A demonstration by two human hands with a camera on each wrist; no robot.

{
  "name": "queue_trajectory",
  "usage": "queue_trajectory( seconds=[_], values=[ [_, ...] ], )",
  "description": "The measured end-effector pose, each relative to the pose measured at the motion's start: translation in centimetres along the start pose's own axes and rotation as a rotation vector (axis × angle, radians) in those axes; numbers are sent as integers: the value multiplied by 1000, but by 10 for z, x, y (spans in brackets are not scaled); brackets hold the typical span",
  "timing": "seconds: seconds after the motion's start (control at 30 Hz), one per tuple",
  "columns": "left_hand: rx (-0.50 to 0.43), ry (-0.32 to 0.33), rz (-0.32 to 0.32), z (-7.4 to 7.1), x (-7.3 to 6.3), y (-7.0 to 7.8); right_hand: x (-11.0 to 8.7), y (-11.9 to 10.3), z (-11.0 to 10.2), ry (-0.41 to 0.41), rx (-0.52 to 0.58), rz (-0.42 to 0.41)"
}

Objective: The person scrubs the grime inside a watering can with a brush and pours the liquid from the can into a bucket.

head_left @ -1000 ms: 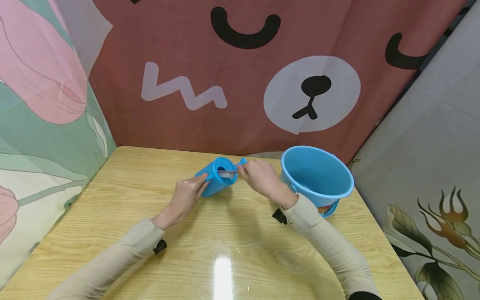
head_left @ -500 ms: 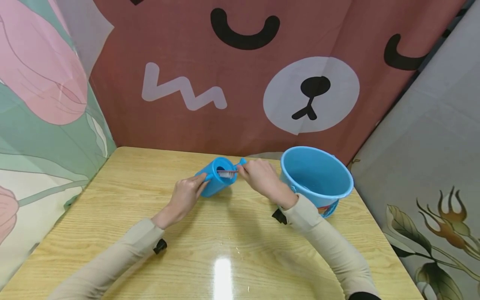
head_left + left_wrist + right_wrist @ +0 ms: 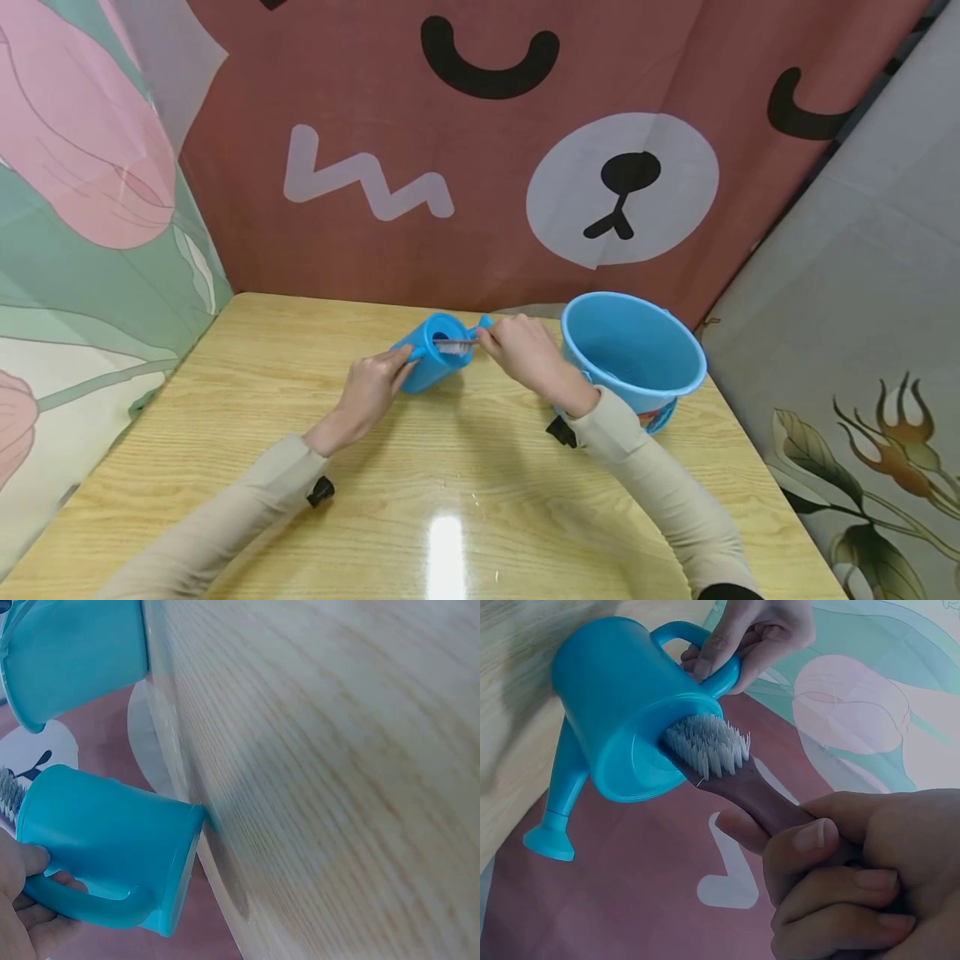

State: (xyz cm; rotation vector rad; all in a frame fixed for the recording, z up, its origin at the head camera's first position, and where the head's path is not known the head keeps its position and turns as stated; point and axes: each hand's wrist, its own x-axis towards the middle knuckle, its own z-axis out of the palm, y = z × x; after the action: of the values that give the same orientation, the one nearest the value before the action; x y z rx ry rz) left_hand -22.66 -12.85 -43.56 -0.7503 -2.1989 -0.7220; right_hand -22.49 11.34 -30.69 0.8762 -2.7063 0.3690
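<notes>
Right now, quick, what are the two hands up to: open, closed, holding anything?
Left hand: closed, holding the blue watering can by its handle.
Right hand: closed, holding the brush, bristles towards the can's mouth.

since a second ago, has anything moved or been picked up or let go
Nothing was picked up or let go. At most the right hand edged slightly rightward, too little to be sure. It still grips the brush at the mouth of the can, the left hand still holds the can's handle, and the bucket stayed put.
</notes>
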Motion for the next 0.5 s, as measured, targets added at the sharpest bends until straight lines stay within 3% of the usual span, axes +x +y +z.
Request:
queue_trajectory(
  seconds=[0.4,0.5],
  values=[
    [-8,-16,-11,-1,1,-2,1,3,-3,-33,29,1],
    [-17,-20,-39,-3,0,-4,0,3,-7,0,24,-4]
  ],
)
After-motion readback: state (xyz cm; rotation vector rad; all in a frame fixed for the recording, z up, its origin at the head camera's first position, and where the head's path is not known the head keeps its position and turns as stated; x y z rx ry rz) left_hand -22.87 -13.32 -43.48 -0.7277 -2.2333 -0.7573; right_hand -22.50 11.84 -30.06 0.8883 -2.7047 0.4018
